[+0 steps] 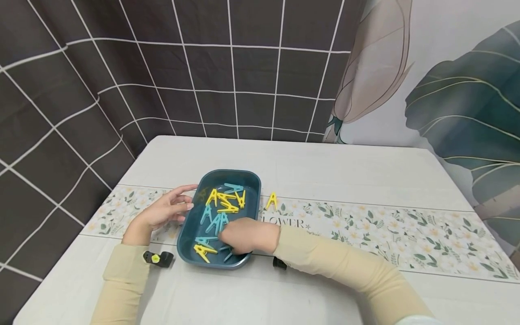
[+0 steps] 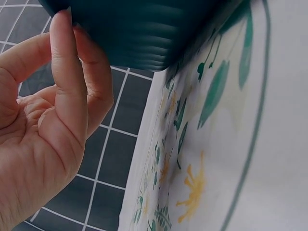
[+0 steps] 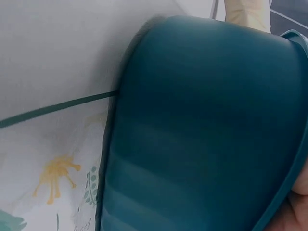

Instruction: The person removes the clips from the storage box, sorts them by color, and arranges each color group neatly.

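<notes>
Dark grid-patterned curtain and a leaf-print wall back the white table (image 1: 325,167) in front of you, which has a floral runner (image 1: 365,225) across it, and a teal tray (image 1: 248,180) of yellow and blue clothespins (image 1: 221,203) sits between your two hands. Your left hand (image 1: 164,210) is relaxed and open, fingertips (image 2: 65,19) touching the tray's outer wall, while your right hand (image 1: 243,235) reaches into the tray's near end, fingers curled down among the pins, though you cannot tell whether it grips one. One yellow clothespin (image 1: 271,201) lies on the runner just beyond your right hand, beside the tray.
</notes>
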Motion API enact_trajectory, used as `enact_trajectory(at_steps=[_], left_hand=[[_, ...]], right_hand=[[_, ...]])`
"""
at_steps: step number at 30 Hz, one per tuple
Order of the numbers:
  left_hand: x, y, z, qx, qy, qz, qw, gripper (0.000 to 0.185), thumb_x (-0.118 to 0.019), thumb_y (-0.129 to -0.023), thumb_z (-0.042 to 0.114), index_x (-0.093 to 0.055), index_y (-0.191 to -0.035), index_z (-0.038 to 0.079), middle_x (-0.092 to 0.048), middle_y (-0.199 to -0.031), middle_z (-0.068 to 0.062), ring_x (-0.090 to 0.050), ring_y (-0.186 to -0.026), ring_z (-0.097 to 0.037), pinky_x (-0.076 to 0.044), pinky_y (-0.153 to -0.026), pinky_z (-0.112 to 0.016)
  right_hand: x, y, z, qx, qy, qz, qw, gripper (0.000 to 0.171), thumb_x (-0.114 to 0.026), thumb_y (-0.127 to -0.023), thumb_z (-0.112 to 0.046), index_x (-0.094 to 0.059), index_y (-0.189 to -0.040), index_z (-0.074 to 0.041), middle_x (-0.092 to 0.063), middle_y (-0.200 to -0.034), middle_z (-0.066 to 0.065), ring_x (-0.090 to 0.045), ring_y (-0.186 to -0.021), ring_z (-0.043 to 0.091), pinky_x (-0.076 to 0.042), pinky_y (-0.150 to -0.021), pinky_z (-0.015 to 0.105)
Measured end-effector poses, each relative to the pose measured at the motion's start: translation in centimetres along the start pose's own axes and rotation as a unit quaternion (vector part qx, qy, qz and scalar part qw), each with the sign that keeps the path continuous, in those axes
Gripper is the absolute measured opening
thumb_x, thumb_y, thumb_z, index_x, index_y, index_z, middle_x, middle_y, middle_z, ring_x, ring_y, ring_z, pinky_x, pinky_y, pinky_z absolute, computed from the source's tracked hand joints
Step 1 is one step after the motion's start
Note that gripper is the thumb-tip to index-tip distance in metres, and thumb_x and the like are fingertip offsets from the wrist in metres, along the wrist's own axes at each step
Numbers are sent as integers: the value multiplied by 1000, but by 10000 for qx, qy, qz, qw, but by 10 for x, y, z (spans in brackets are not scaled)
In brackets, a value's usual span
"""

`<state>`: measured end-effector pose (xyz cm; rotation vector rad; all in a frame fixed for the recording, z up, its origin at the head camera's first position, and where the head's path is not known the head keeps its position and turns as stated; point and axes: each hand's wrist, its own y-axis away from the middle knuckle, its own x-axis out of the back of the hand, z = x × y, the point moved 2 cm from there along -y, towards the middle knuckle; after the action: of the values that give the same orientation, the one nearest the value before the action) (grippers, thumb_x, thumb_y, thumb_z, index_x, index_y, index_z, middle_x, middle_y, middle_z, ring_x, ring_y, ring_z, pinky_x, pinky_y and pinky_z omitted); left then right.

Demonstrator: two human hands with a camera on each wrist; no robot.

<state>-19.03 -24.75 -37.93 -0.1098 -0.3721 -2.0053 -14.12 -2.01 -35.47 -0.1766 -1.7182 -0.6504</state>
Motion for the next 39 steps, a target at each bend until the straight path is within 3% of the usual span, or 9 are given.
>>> enact_trajectory(at_steps=[5,21,26,28,33,39], left_hand=[[0,0,2,-58,-5,-10,10000,64,-56,-94,9,-22,-149,2,-47,-106,-6,-57,-77,-6,-55,-64,-24],[1,-2,2,-37,10,-38,10000,65,-56,-94,9,-22,-149,3,-47,-106,-7,-56,-77,-7,-55,-64,-24],[0,-1,1,-23,3,-60,10000,65,-56,-94,10,-22,-149,3,-47,-107,-7,-56,-77,-7,-55,-65,-24],[0,-1,0,-20,3,-61,10000,65,-56,-94,10,-22,-149,3,-47,-108,-7,-56,-77,-7,-55,-65,-24],[-1,0,0,-47,42,-59,10000,65,-56,-94,11,-22,-149,3,-46,-109,-9,-55,-76,-6,-54,-64,-23],[-1,1,-1,-21,90,-33,10000,66,-57,-94,10,-22,-149,3,-45,-109,-11,-55,-74,-6,-54,-63,-22]], right_hand=[[0,-1,0,161,-77,31,9998,21,-71,-85,-15,-67,-106,-16,-61,-79,-6,-51,-66,6,-43,-58,18],[4,4,2,554,-457,246,9971,13,-63,-88,-5,-68,-96,-15,-60,-77,-6,-50,-67,7,-39,-58,15],[3,8,6,776,-510,651,9936,21,-63,-88,-6,-70,-106,-13,-68,-99,-2,-62,-89,9,-48,-77,15],[2,10,8,862,-694,873,9900,24,-62,-88,-7,-70,-110,-11,-67,-104,1,-61,-95,10,-48,-82,15],[3,19,15,1014,-1484,1498,9722,22,-60,-90,-8,-70,-110,-5,-62,-98,4,-55,-85,9,-45,-74,12],[10,36,21,685,-2132,2227,9488,22,-62,-88,-8,-71,-107,-3,-61,-95,5,-47,-78,11,-39,-67,15]])
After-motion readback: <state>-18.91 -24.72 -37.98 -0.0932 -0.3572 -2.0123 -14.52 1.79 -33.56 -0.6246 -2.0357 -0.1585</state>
